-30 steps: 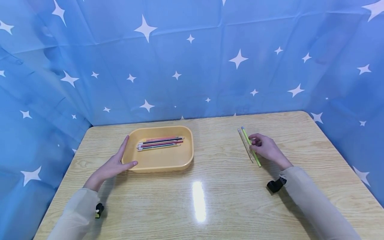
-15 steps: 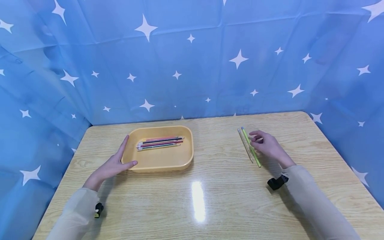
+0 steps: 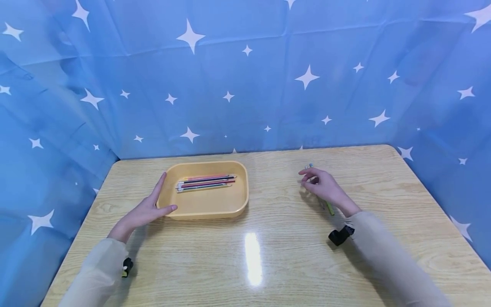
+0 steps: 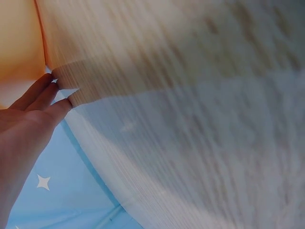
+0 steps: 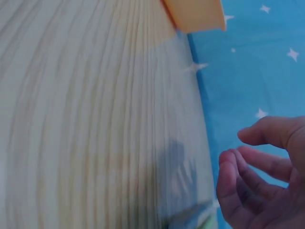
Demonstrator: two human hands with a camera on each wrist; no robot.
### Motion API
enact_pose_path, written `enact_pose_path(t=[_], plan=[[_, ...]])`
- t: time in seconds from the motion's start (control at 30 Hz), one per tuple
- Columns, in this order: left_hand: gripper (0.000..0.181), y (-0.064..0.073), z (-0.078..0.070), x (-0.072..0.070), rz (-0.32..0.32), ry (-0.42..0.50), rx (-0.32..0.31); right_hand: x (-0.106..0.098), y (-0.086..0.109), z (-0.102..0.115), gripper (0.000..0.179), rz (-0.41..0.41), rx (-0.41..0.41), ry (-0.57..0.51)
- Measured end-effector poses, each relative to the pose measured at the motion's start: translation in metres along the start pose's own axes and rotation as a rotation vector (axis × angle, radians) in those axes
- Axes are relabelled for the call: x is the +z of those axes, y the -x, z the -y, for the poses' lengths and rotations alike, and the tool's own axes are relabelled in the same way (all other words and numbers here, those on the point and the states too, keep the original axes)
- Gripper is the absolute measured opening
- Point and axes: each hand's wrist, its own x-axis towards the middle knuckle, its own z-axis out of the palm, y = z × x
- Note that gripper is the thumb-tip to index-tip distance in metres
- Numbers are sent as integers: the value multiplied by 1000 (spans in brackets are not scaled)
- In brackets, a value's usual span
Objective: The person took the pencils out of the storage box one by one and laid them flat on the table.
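Note:
My left hand [image 3: 143,211] lies at the left end of the yellow tray [image 3: 207,208], thumb and fingers spread along its rim; in the left wrist view its fingers are straight beside the tray wall. Several colored pencils [image 3: 205,183] lie side by side inside the tray. My right hand [image 3: 322,185] is over a green pencil [image 3: 330,209] and a thinner gold pencil on the table, hiding most of both. In the right wrist view the right hand [image 5: 262,171] has loosely bent fingers, its thumb apart from them, and nothing between them.
The wood-grain table [image 3: 215,260] has a bright light reflection in front of the tray. A blue curtain [image 3: 245,106] with white stars hangs behind the table and at both sides. Each wrist carries a small black camera [image 3: 341,235].
My right hand has moved left from beside the green pencil to over both loose pencils, covering most of them. The left hand and the tray stay in place; the head view has shifted slightly.

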Motion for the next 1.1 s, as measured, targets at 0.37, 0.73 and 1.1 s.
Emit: enact_pose_path(t=[0.37,0.73,1.1], plan=[[103,-3,2,0,0,0,-17,28,-20,24,30,8,-64,-16],[103,-2,0,-1,-2,4,-20,47,-34,66,25,30,-114,-100],[104,-2,2,-1,-1,21,-13,64,-48,97,21,25,-173,-186]])
